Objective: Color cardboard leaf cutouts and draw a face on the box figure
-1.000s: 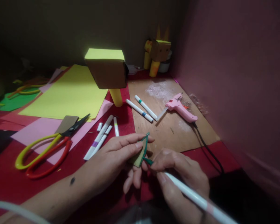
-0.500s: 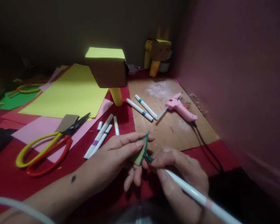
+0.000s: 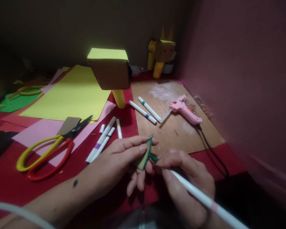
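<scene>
Between its thumb and fingers, my left hand (image 3: pixel 126 156) pinches a small piece of cardboard (image 3: pixel 143 160) that has a dark green edge. My right hand (image 3: pixel 186 181) grips a white marker (image 3: pixel 197 192) with a pinkish band, its dark green tip end touching the green edge of the cardboard. Left of my left hand lie white markers, one with a purple band (image 3: pixel 100 140). Two more white markers (image 3: pixel 143 112) rest beyond my hands, with blue and green bands.
Scissors (image 3: pixel 66 136) with yellow and red handles lie at left on pink paper (image 3: pixel 35 135), near yellow sheets (image 3: pixel 66 95). A cardboard box (image 3: pixel 112 74) on a yellow tube stands behind. A corded pink glue gun (image 3: pixel 186 111) rests on a brown board (image 3: pixel 164 136) beside the wall.
The marker tip has shifted slightly up along the cardboard's green edge, my right hand moving a little with it. My left hand and the cardboard stay almost still.
</scene>
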The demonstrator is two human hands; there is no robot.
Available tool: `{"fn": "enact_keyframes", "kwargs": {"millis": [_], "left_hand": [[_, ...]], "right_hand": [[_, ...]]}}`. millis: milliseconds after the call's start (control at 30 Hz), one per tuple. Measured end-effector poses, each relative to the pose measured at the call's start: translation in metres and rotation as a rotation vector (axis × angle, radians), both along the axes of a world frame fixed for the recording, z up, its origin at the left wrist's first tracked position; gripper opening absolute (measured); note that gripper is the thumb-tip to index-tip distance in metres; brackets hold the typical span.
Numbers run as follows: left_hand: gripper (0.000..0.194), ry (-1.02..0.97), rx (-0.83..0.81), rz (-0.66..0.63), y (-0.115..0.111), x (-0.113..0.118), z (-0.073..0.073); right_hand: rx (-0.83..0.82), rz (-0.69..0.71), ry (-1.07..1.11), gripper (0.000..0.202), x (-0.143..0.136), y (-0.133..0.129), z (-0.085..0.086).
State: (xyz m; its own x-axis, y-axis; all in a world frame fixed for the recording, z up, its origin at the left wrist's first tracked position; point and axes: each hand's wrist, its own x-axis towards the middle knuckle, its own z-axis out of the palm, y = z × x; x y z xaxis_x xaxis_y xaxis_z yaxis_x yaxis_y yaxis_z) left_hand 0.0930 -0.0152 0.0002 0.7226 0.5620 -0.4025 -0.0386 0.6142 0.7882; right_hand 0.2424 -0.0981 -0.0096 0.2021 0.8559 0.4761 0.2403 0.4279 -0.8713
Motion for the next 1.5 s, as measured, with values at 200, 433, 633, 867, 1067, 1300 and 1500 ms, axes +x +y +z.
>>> {"fn": "enact_keyframes", "kwargs": {"millis": [200, 433, 633, 867, 1067, 1300, 1500], "left_hand": [[0.016, 0.006, 0.014, -0.015, 0.0013, -0.0017, -0.0017], [0.022, 0.043, 0.038, -0.042, 0.0022, -0.0034, -0.0072], [0.023, 0.042, 0.047, -0.028, 0.0011, -0.0031, -0.0051], [0.036, 0.036, 0.024, -0.034, 0.0017, -0.0044, -0.0065], [0.036, 0.017, 0.023, -0.002, 0.0014, -0.003, -0.0034], [0.034, 0.011, 0.016, 0.028, 0.0015, -0.0021, -0.0054], [0.038, 0.038, 0.027, -0.045, 0.0016, -0.0032, -0.0053]], "right_hand": [[0.01, 0.025, -0.01, 0.024, -0.0028, -0.0007, 0.0001], [0.012, 0.029, -0.046, 0.023, -0.0027, -0.0028, -0.0035], [0.0, -0.001, -0.044, 0.024, -0.0037, -0.0039, -0.0019], [-0.012, 0.044, -0.031, 0.022, -0.0029, -0.0034, -0.0009], [-0.006, 0.012, -0.018, 0.025, -0.0027, -0.0035, 0.0002], [0.021, 0.097, 0.003, 0.024, -0.0025, -0.0044, -0.0027], [-0.025, 0.09, 0.016, 0.023, -0.002, -0.0044, -0.0014]]}}
